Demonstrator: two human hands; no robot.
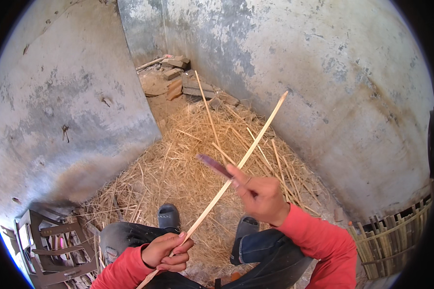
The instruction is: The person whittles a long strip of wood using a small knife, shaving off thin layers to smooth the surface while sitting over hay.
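A long pale strip, which looks like split bamboo (212, 203), runs slantwise from my lap up to the far right. Low on it, my left hand (169, 252) is closed around the strip. Further up, my right hand (264, 196) is closed on a knife, its handle hidden in the fist. The dark blade of the knife (213, 164) points up and left, crossing the strip close to my fingers. The blade is slightly blurred. Whether its edge bites into the strip, I cannot tell.
Shavings (178, 166) cover the floor around my grey slippers (168, 216), with loose strips (208, 108) lying on them. Bricks (174, 62) sit in the far corner between worn plaster walls (332, 96). A dark wooden frame (53, 248) stands at left, a slatted basket (393, 241) at right.
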